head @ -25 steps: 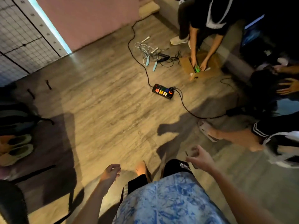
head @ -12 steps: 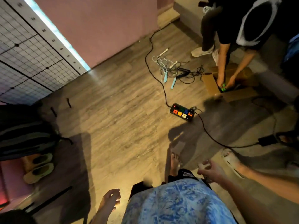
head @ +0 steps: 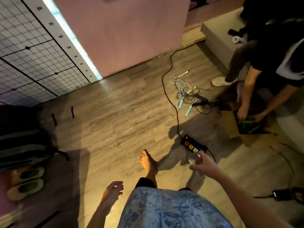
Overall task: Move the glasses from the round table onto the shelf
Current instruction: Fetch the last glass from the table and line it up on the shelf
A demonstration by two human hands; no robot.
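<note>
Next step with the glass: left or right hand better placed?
Right. The right hand grips the glass, held out in front; the left hand hangs low beside the body, fingers loose, holding nothing.

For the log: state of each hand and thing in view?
Right hand: grips glass.
Glass: held above the floor.
Left hand: loose, holds nothing.
Power strip: on floor, red light lit.
Box: open, another person's hands inside.
Cords: tangled on floor.
</note>
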